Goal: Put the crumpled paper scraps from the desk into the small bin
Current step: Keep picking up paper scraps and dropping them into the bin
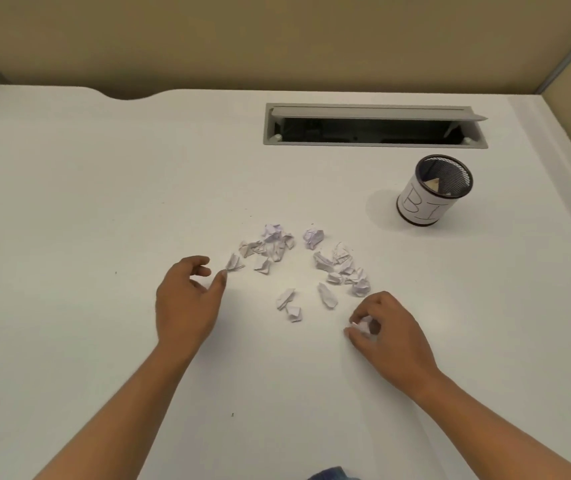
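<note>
Right hand (386, 329) grip closed on one scrap (363, 323), left hand (187, 299) grip open beside scattered scraps (270, 247), bin (429, 194) well apart.

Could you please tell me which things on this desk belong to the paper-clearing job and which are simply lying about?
Part of the job:
- crumpled paper scraps scattered mid-desk
- one scrap pinched in the right hand
- left hand, open beside the pile
- small bin, upright at the far right

Just there:
- cable tray with its flap open
- blue cloth at the near edge
</note>
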The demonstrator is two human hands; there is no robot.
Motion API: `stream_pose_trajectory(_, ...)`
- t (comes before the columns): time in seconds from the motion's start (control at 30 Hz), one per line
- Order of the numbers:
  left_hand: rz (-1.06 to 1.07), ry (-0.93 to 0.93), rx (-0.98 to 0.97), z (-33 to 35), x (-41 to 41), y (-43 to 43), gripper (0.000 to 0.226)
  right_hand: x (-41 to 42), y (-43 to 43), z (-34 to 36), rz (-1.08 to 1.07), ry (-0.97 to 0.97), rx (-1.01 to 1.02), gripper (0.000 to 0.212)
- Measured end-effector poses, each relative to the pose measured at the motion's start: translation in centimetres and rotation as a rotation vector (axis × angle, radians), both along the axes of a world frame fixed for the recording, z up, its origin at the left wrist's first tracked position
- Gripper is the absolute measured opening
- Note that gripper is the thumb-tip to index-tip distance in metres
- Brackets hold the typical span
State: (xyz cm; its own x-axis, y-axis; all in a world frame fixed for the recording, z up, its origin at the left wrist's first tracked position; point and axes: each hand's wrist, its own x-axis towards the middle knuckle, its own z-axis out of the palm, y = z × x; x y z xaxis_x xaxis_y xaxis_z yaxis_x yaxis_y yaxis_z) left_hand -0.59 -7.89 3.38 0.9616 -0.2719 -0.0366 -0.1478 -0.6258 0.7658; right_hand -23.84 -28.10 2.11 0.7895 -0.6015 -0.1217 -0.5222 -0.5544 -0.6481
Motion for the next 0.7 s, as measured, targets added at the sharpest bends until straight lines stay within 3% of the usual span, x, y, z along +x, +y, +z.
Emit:
stream_pose_trajectory(0.17,-0.075,-0.037,0.044,-0.1,1.1,-2.0,0.032,-0.5,-0.1,0.0,-0.06,-0.138,0.09,0.028)
stream_pose_trajectory(0.33,-0.092,-0.022,0.134,-0.9,2.0,-3.3,0.027,-0.7,-0.2,1.1,-0.153,-0.27,0.207,0.026)
stream_pose_trajectory(0.7,-0.053,0.001,0.255,-1.6,2.0,-3.3,0.017,0.1,-3.3,5.0,-0.246,-0.438,0.181,0.027)
